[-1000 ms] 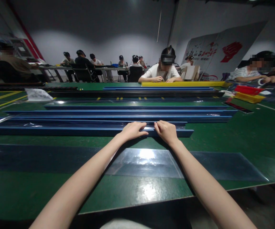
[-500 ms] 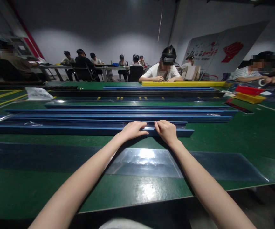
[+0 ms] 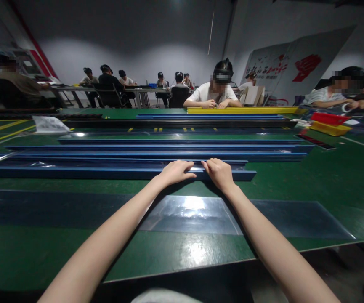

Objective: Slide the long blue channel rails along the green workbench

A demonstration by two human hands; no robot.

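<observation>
A long blue channel strip (image 3: 74, 173) lies across the table in front of me, its trough lined with shiny clear film (image 3: 43, 164). My left hand (image 3: 177, 171) rests over its near wall, fingers bent into the trough and thumb on the near side. Close to its right, my right hand (image 3: 219, 171) is curled over the same wall, with its fingertips at the trough; whether they also pinch the film is hidden. Nearer to me, a flat clear plastic sheet (image 3: 282, 216) lies on the green table (image 3: 156, 256) beneath my forearms.
More blue channel strips (image 3: 282, 157) lie just beyond, then a black strip (image 3: 175, 123) and a yellow strip (image 3: 245, 110). At the right are a red tray (image 3: 330, 118) and a yellow tray (image 3: 330, 128). A co-worker (image 3: 213, 94) sits opposite; others sit farther back.
My right hand has shifted very slightly left along the channel strip. The left hand stays in place, and the view has moved only a little.
</observation>
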